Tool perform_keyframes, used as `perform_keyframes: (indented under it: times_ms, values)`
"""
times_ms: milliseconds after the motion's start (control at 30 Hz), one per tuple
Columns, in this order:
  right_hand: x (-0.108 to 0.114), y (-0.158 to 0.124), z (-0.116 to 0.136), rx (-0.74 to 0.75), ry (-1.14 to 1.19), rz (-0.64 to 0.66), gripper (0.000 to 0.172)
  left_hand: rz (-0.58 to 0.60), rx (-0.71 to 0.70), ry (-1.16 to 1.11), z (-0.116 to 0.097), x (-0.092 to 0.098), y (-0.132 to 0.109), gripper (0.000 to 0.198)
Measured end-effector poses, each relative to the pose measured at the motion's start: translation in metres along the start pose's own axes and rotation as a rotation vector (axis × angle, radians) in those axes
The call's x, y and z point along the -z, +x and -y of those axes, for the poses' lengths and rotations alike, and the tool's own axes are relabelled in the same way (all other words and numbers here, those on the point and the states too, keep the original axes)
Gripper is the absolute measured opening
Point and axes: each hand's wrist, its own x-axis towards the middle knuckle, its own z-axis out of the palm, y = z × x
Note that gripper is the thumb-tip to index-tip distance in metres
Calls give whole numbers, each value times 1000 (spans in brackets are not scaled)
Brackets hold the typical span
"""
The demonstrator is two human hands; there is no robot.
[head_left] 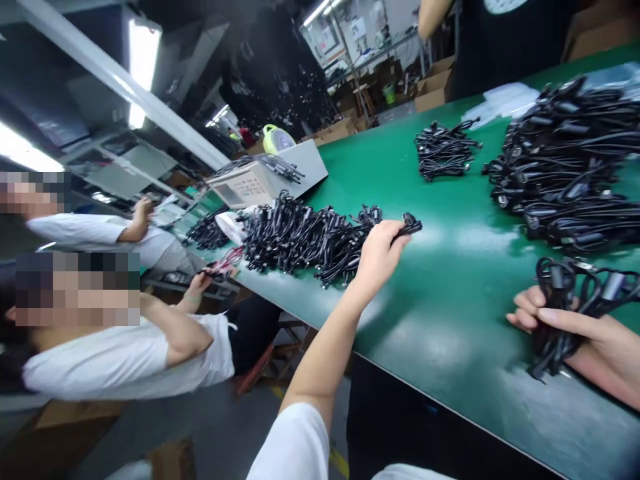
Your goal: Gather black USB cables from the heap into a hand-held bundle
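My left hand [383, 252] reaches out over the green table, its fingers closed around a small black cable [413, 225] that is folded into a bundle. Just left of that hand lies a long heap of black cables [300, 233]. At the right, my right hand [575, 327] grips several looped black cables [555, 283] with metal plug ends showing. The thumb presses across them, and loops stick out above and below the fingers. Behind the right hand rises a large pile of bundled black cables [575, 160].
A smaller cable stack [445, 150] and clear plastic bags [505, 101] lie farther back on the green table [440, 313]. A grey-white test box [270, 177] with cables on top stands at the left. Two co-workers in white shirts [130, 360] sit along the left; another person [510, 47] stands across.
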Motion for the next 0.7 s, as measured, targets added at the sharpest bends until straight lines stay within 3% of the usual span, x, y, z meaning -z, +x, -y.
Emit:
perform_keyframes:
  times_ms: [100, 200, 300, 400, 467, 600, 700]
  values:
    - [-6, -8, 4, -125, 233, 218, 14, 193, 11, -708, -45, -15, -18, 24]
    - [-8, -13, 3, -55, 221, 322, 14, 426, 170, -1172, -75, -39, -34, 30]
    - [-9, -16, 1, -28, 127, 381, 22, 554, 290, -1387, -86, -60, -44, 34]
    - [-11, -19, 3, 9, -77, 357, 20, 661, 340, -1472, -86, -68, -48, 37]
    - [-15, -22, 6, 26, -178, 278, 17, 597, 353, -1474, -84, -66, -49, 40]
    - [-24, -27, 10, -5, -258, 163, 17, 240, 383, -1293, -82, -62, -50, 43]
    - [-28, -28, 10, -20, -354, 77, 20, 247, 403, -1210, -82, -60, -50, 38]
